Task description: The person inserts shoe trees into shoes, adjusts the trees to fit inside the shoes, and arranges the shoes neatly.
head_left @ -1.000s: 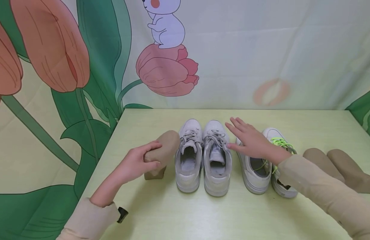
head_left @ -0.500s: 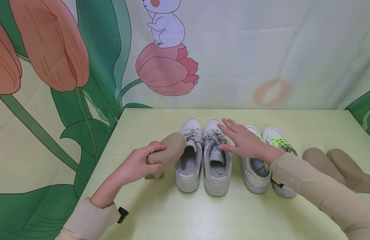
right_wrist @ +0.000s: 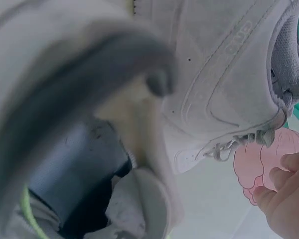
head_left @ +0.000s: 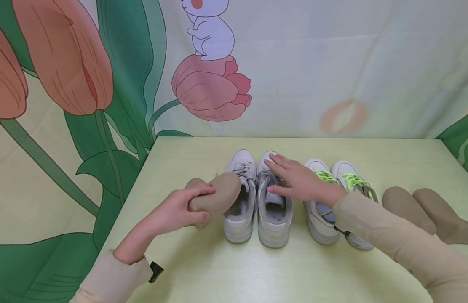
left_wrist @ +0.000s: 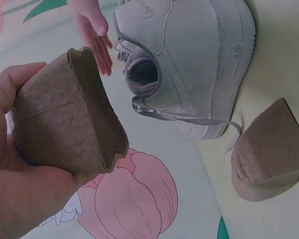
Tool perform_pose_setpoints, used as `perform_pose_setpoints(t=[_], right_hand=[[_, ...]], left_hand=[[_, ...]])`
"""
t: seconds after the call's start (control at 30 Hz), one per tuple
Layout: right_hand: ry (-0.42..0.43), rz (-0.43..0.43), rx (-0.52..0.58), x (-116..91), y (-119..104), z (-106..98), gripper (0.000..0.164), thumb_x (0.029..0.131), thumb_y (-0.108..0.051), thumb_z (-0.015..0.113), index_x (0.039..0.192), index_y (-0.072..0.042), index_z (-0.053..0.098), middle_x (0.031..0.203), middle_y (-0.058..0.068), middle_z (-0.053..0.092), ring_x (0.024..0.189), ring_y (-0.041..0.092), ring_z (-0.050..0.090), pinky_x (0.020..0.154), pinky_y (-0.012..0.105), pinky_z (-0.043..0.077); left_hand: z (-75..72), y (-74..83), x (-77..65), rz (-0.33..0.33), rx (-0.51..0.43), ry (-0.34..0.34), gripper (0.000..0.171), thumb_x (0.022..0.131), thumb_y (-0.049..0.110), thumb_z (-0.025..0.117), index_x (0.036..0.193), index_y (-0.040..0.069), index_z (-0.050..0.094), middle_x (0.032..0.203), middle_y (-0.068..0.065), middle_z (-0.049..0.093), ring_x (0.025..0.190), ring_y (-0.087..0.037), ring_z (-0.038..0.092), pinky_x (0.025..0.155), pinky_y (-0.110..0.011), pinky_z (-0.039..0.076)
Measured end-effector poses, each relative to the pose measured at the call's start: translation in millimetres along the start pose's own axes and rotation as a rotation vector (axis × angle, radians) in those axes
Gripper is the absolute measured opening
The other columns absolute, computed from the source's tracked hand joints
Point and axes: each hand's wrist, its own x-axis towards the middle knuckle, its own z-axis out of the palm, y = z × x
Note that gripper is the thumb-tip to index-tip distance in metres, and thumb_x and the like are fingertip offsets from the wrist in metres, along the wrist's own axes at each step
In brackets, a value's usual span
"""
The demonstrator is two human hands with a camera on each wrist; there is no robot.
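Note:
In the head view my left hand [head_left: 175, 210] grips a brown moulded-pulp shoe insert [head_left: 220, 195], thumb on one side and fingers on the other. Its rounded toe end overlaps the opening of the left white sneaker [head_left: 238, 231] with grey laces; whether they touch I cannot tell. A second shoe insert [left_wrist: 271, 154] lies on the table beside that sneaker in the left wrist view, mostly hidden behind the held one in the head view. My right hand [head_left: 298, 181], fingers straight, is over the laces of the right grey-laced sneaker [head_left: 273, 236]. Contact there is unclear.
To the right stands another pair of white sneakers [head_left: 321, 229] with bright green laces, partly behind my right forearm. Two more brown inserts [head_left: 406, 208] lie at the table's right. A printed cloth [head_left: 294, 71] hangs behind the pale table [head_left: 234, 273].
My left hand has moved slightly right, bringing the shoe insert from beside the left grey-laced sneaker to over its opening. My right hand has shifted left, from between the pairs to above the right grey-laced sneaker.

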Motion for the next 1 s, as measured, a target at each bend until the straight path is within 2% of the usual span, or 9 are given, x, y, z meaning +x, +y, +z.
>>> perform_pose_setpoints(t=[0.5, 1.0], right_hand=[[-0.018, -0.055, 0.009, 14.7, -12.2, 7.9, 0.067, 0.086, -0.044, 0.049, 0.139, -0.010, 0.026, 0.146, 0.011, 0.021, 0.134, 0.028, 0.020, 0.106, 0.045, 0.021], [-0.012, -0.101, -0.002, 25.7, -20.8, 14.4, 0.067, 0.085, -0.043, 0.051, 0.138, -0.008, 0.030, 0.144, 0.014, 0.025, 0.131, 0.030, 0.027, 0.104, 0.045, 0.025]], left_hand=[[0.4, 2.4, -5.7, 0.034, 0.013, -0.052, 0.050, 0.076, 0.008, 0.061, 0.124, 0.012, 0.050, 0.137, -0.007, 0.040, 0.121, -0.029, 0.040, 0.086, -0.037, 0.043], [3.3, 1.4, -5.8, 0.084, 0.049, -0.100, 0.047, 0.076, 0.009, 0.061, 0.122, 0.010, 0.052, 0.135, -0.007, 0.043, 0.125, -0.025, 0.038, 0.097, -0.042, 0.035]])
